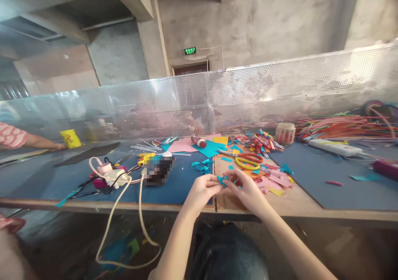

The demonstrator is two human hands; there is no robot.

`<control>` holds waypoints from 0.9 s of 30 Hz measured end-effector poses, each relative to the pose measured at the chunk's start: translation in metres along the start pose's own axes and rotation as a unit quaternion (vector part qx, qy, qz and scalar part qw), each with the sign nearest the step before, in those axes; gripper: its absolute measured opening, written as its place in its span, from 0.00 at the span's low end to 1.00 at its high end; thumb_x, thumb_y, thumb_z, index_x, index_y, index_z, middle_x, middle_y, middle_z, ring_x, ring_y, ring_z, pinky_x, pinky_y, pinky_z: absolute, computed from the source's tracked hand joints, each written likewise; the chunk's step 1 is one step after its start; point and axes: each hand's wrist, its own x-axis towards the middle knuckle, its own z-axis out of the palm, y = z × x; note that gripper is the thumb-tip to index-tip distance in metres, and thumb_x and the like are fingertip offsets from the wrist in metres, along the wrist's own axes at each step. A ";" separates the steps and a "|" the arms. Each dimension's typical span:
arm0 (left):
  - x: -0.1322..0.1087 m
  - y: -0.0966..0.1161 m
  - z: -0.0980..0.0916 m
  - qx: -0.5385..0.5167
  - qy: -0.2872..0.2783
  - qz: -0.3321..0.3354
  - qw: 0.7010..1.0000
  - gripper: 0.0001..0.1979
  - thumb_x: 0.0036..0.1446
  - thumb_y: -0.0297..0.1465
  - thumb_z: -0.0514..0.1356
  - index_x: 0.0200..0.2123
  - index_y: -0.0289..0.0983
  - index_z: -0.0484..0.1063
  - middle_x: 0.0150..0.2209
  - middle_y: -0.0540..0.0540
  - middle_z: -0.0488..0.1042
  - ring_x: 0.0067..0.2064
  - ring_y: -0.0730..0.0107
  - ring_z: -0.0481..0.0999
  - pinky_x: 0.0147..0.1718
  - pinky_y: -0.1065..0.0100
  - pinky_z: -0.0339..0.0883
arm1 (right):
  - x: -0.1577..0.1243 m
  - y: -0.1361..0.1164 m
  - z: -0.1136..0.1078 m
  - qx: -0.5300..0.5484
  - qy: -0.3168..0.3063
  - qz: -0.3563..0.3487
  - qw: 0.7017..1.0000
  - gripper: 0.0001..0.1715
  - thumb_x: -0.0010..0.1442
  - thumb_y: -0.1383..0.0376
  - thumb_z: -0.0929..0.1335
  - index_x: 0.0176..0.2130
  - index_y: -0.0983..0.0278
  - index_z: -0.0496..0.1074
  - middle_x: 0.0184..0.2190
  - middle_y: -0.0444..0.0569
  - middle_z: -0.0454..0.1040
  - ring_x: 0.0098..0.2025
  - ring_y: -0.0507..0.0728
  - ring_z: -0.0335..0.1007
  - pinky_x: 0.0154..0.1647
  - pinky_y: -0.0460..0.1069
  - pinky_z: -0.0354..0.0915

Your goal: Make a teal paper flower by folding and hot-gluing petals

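A small folded piece of blue paper (221, 180) is pinched between the fingertips of my left hand (202, 191) and my right hand (244, 187), just above the table's front part. Both hands are closed on it, and the fingers partly cover it. Left of it lie several loose blue paper pieces (203, 166). Beyond my right hand rest scissors with yellow handles (245, 163) and orange-red ones (251, 157). Pink paper scraps (276, 178) spread to the right of that hand.
Pink sheets (182, 145), a blue sheet (209, 148) and a glue bottle (198, 141) lie farther back. A glue gun with cords (113, 177) is at left. Beside a jar (285, 133) are pipe cleaners (345, 126) and a power strip (334, 146). Another person's arm (43, 141) reaches in at far left.
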 end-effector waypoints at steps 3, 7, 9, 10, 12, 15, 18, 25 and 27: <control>0.001 -0.001 0.000 -0.003 0.005 0.000 1.000 0.10 0.46 0.30 0.63 0.33 0.33 0.72 0.30 0.44 0.78 0.35 0.65 0.76 0.37 0.69 0.64 | 0.000 0.001 -0.001 0.003 0.004 0.006 1.000 0.13 0.55 0.61 0.65 0.41 0.63 0.68 0.29 0.45 0.69 0.31 0.54 0.66 0.32 0.49 0.61; 0.002 -0.002 -0.001 -0.005 -0.002 -0.006 1.000 0.10 0.46 0.30 0.63 0.34 0.32 0.71 0.31 0.43 0.78 0.37 0.64 0.76 0.39 0.68 0.64 | 0.001 0.001 -0.003 -0.006 -0.015 0.014 1.000 0.13 0.55 0.59 0.65 0.38 0.64 0.71 0.29 0.46 0.71 0.32 0.55 0.67 0.34 0.49 0.61; 0.002 -0.003 -0.001 0.005 0.006 -0.012 1.000 0.10 0.45 0.30 0.63 0.33 0.33 0.71 0.32 0.43 0.78 0.37 0.63 0.76 0.38 0.68 0.64 | 0.001 0.001 -0.004 -0.003 -0.032 0.018 0.999 0.13 0.56 0.58 0.65 0.36 0.65 0.72 0.29 0.47 0.72 0.33 0.56 0.67 0.35 0.50 0.62; 0.002 -0.003 -0.001 0.012 0.012 -0.012 1.000 0.10 0.45 0.30 0.63 0.33 0.33 0.71 0.31 0.43 0.78 0.37 0.63 0.76 0.38 0.68 0.64 | 0.002 0.000 -0.005 -0.002 -0.037 0.018 0.999 0.13 0.56 0.58 0.65 0.34 0.65 0.72 0.29 0.47 0.72 0.33 0.56 0.67 0.35 0.50 0.62; 0.002 -0.002 -0.001 0.024 0.021 -0.006 0.999 0.10 0.45 0.31 0.63 0.33 0.33 0.71 0.31 0.44 0.78 0.37 0.63 0.76 0.37 0.68 0.64 | 0.002 0.000 -0.005 -0.006 -0.038 0.011 0.999 0.13 0.56 0.58 0.64 0.32 0.64 0.72 0.28 0.46 0.73 0.32 0.56 0.67 0.35 0.49 0.61; 0.000 -0.001 0.000 0.039 0.020 -0.004 0.999 0.09 0.45 0.31 0.63 0.32 0.33 0.71 0.29 0.45 0.78 0.35 0.63 0.76 0.35 0.68 0.64 | 0.001 0.000 -0.006 -0.011 -0.022 0.005 1.000 0.12 0.55 0.58 0.65 0.29 0.64 0.71 0.26 0.45 0.72 0.31 0.55 0.67 0.34 0.49 0.61; 0.000 0.000 0.001 0.044 0.018 0.000 0.999 0.09 0.45 0.32 0.63 0.31 0.34 0.71 0.28 0.45 0.78 0.35 0.62 0.76 0.35 0.68 0.64 | -0.001 -0.002 -0.007 -0.006 -0.018 0.012 1.000 0.12 0.55 0.58 0.66 0.28 0.64 0.71 0.26 0.46 0.73 0.32 0.55 0.68 0.34 0.48 0.62; 0.000 0.000 0.003 0.035 -0.020 0.025 0.999 0.10 0.46 0.35 0.64 0.29 0.33 0.74 0.30 0.44 0.78 0.37 0.60 0.76 0.39 0.66 0.66 | -0.002 -0.006 -0.009 0.025 -0.023 0.034 0.999 0.12 0.55 0.58 0.66 0.27 0.64 0.72 0.25 0.45 0.73 0.31 0.55 0.69 0.34 0.47 0.61; 0.000 0.000 0.002 0.036 -0.027 0.023 0.999 0.10 0.46 0.34 0.64 0.30 0.33 0.75 0.31 0.44 0.78 0.38 0.60 0.76 0.40 0.65 0.66 | -0.003 -0.004 -0.010 0.030 -0.026 0.029 0.999 0.12 0.55 0.58 0.66 0.28 0.64 0.72 0.25 0.45 0.73 0.31 0.54 0.68 0.33 0.47 0.61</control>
